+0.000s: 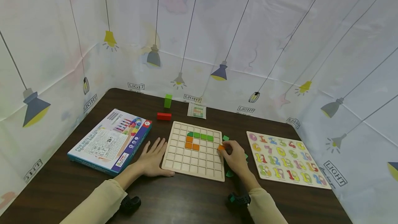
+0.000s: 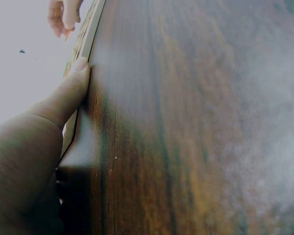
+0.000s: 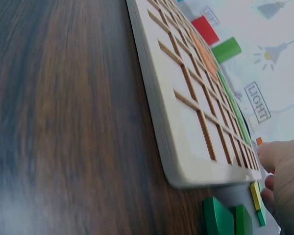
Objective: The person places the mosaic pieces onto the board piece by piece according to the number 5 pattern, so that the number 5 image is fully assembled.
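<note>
A wooden grid board [image 1: 194, 163] lies on the dark table, with green pieces [image 1: 202, 136] and orange pieces [image 1: 191, 145] set in its upper cells. My right hand [image 1: 234, 155] sits at the board's right edge and pinches a small orange piece [image 1: 220, 147] in its fingertips. My left hand [image 1: 153, 160] rests flat on the table with straight fingers, its thumb against the board's left edge [image 2: 85, 49]. In the right wrist view the board [image 3: 186, 107] runs away from the hand [image 3: 284, 176], and loose green pieces [image 3: 225, 218] lie beside it.
A boxed toy set [image 1: 110, 141] lies left of the board. A number puzzle [image 1: 287, 158] lies on the right. A red block [image 1: 163, 116], an upright green block [image 1: 168, 101] and a pattern card [image 1: 197, 111] stand behind the board. Curtain walls enclose the table.
</note>
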`<state>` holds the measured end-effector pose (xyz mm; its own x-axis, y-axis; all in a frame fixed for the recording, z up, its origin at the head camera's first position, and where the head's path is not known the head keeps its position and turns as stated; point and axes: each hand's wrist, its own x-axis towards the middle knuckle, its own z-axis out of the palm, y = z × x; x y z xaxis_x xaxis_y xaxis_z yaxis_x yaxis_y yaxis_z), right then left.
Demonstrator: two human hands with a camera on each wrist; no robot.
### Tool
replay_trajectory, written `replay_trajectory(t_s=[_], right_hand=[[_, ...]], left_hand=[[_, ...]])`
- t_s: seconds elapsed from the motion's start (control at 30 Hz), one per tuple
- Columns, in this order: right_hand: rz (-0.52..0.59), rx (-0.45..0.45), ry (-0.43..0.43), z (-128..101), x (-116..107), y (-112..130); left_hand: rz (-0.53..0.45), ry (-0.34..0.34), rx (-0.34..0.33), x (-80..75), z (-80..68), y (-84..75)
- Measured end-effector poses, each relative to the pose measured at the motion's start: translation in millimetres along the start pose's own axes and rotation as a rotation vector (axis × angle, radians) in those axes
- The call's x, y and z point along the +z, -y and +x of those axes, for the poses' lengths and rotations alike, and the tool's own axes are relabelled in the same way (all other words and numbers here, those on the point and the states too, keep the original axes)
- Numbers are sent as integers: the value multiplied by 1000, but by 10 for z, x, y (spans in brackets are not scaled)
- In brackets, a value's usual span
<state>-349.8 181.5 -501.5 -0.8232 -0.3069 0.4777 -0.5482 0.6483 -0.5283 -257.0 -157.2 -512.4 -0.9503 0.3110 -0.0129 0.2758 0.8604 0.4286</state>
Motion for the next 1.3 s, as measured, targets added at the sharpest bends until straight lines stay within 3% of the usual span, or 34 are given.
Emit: replay_trajectory(t_s=[0.3, 0.7, 0.9, 1.3], right_hand=[[7, -4, 53, 35, 148, 149], [26, -104, 72, 89, 335, 299], [27, -78, 111, 103, 372, 354], [-33, -83, 150, 130, 421, 392]], left_hand=[[-2, -1, 15, -55, -31, -33], [-9, -6, 18, -66, -44, -39], [43, 10, -1, -97, -53, -86], [38, 5, -2, -110, -63, -95]])
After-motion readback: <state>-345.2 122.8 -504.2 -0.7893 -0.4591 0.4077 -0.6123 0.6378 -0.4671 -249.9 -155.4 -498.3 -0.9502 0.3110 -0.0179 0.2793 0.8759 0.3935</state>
